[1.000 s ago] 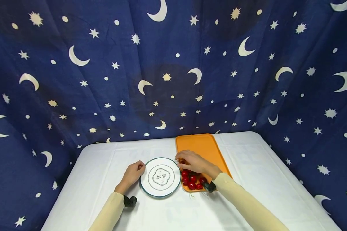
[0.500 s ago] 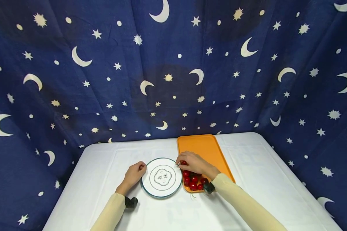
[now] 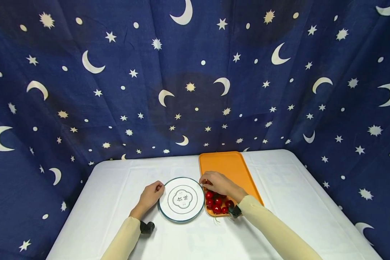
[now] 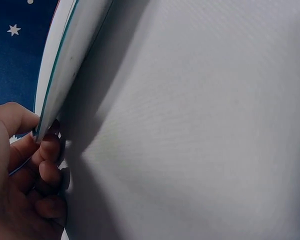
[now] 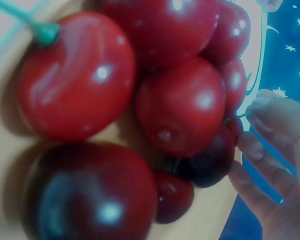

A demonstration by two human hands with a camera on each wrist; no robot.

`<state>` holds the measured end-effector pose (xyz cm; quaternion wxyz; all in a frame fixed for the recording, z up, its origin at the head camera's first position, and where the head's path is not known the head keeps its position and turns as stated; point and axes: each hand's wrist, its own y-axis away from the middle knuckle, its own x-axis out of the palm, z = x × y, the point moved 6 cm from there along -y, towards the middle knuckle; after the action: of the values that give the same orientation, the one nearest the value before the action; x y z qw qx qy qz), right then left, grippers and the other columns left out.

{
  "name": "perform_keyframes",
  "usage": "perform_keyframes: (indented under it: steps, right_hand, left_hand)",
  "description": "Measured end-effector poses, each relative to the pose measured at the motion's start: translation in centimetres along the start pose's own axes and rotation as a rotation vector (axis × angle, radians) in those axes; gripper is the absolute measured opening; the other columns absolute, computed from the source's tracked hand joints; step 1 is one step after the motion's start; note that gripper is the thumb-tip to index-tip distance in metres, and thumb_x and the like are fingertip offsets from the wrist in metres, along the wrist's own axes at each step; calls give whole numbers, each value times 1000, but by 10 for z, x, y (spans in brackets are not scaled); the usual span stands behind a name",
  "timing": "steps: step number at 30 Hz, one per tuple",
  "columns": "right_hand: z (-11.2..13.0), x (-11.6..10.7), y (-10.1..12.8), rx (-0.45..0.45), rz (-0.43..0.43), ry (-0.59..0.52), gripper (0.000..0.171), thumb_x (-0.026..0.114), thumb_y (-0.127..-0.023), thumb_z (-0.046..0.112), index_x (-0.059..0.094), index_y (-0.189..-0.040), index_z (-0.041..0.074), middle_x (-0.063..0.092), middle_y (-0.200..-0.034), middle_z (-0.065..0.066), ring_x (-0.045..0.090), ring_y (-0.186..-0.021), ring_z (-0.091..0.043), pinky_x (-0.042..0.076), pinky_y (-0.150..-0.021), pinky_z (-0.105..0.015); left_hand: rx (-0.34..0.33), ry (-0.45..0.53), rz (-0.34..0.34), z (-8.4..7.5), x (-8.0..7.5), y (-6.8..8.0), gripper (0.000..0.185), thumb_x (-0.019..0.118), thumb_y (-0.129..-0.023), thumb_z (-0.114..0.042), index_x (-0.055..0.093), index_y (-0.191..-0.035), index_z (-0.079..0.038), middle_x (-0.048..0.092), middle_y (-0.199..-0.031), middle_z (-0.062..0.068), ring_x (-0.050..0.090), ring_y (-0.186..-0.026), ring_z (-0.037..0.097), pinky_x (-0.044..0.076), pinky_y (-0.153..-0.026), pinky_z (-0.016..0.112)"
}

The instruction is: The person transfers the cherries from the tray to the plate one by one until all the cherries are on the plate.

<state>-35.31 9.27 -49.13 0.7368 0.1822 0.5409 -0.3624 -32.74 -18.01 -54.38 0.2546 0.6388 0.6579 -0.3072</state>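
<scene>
White cloth covers the tabletop (image 3: 117, 202). Nearest the person, the left hand (image 3: 151, 195) pinches the left rim of a round white plate (image 3: 181, 199); the left wrist view shows what the head view cannot, the curled fingers (image 4: 47, 155) gripping the thin, teal-edged rim from underneath. Just right of the plate, glossy red cherries (image 3: 217, 204) are heaped at the near end of a smooth orange tray (image 3: 230, 166). The right hand (image 3: 216, 183) arches over them, hiding those beneath it. The right wrist view shows its fingers (image 5: 270, 150) bent beside the fruit, a green stem at their tips; whether they hold one I cannot tell. Behind hangs a creased navy curtain (image 3: 195, 79) printed with moons and stars.
</scene>
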Motion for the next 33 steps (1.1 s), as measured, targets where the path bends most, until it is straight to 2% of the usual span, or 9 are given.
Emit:
perform_keyframes:
  steps: [7,15,26,33]
  right_hand:
    - [-1,0,0,-16,-19,39,10,70,-97,12,76,-103,16,73,-101,1,65,-92,-13,58,-92,-35]
    - [-2,-18,-3,-16,-107,80,9,71,-96,14,75,-104,17,73,-102,1,66,-93,-18,58,-88,-36]
    - [-1,-31,-7,83,-232,27,13,74,-94,14,74,-107,16,74,-103,2,69,-93,-22,57,-82,-37]
    - [2,-26,-13,106,-194,8,11,73,-95,16,72,-106,18,73,-98,5,68,-87,-19,52,-73,-27]
  left_hand:
    - [5,-11,10,2,0,1,15,59,-101,-20,69,-96,-11,61,-79,-1,49,-70,10,39,-68,26]
    - [10,6,8,-1,-2,0,14,59,-101,-19,68,-96,-9,61,-80,1,50,-72,11,39,-69,25]
    - [3,-4,13,2,0,3,14,58,-101,-19,68,-97,-10,59,-80,0,48,-71,11,38,-68,25]
    - [9,-5,12,0,0,1,14,57,-102,-19,68,-97,-10,59,-81,0,48,-72,12,38,-69,27]
